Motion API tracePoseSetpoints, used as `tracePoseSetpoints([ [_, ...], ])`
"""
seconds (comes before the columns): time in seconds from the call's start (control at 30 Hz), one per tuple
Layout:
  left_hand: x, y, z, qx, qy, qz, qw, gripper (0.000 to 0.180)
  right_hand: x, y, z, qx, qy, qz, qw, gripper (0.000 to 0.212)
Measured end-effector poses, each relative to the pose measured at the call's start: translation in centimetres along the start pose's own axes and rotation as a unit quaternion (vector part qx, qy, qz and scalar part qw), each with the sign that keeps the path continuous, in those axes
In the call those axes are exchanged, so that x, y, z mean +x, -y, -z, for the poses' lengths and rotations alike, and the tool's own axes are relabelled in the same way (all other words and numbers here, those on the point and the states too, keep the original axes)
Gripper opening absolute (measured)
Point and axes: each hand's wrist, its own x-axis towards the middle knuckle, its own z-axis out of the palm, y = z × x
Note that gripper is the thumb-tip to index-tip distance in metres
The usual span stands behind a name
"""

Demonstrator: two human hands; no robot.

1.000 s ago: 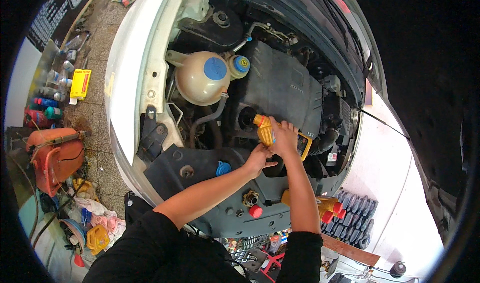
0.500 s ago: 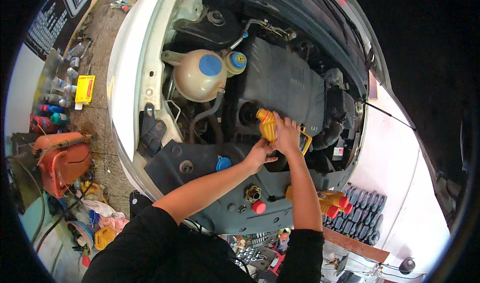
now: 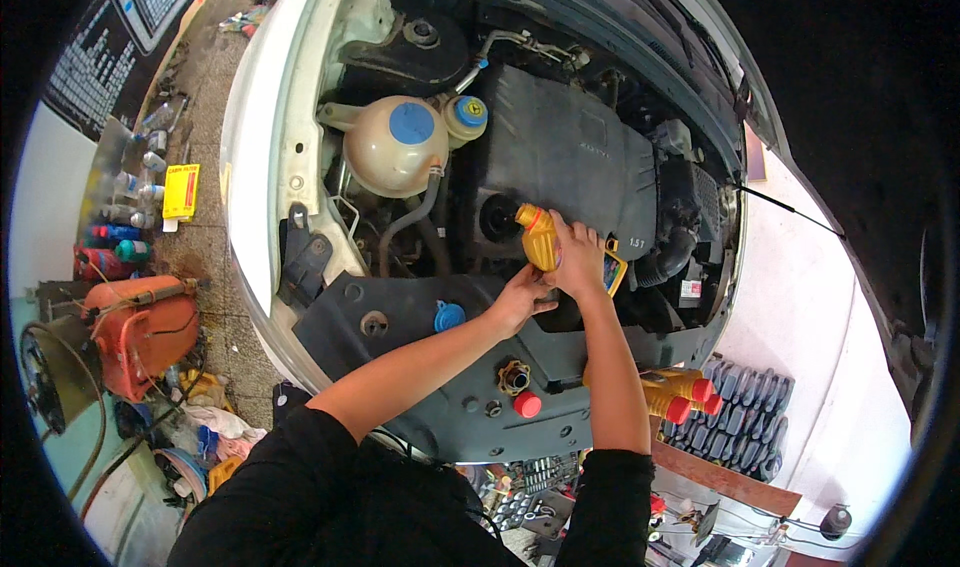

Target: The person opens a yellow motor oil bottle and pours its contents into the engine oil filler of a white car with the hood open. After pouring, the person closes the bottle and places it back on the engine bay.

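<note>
A yellow oil bottle (image 3: 541,238) is tipped over with its neck at the round filler opening (image 3: 497,217) beside the black engine cover (image 3: 570,157). My right hand (image 3: 578,257) grips the bottle's body from above. My left hand (image 3: 520,300) supports the bottle from below, fingers curled under its base. Both forearms reach in over the car's front panel (image 3: 400,337).
A cream coolant tank with a blue cap (image 3: 395,145) sits left of the engine cover. A red cap (image 3: 527,404) and a blue cap (image 3: 449,317) are on the front panel. More yellow bottles with red caps (image 3: 675,392) stand at right. An orange machine (image 3: 140,327) and clutter lie at left.
Both hands stay on the yellow bottle at the filler opening. The view has shifted slightly; the bottle's tilt looks much the same.
</note>
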Motion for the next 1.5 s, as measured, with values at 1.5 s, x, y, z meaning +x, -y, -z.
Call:
tracePoseSetpoints([
  [1.5,-0.49,-0.13,0.05,-0.005,0.02,-0.007,1.0,0.056,-0.34,0.21,-0.07,0.004,-0.01,0.01,1.0,0.121],
])
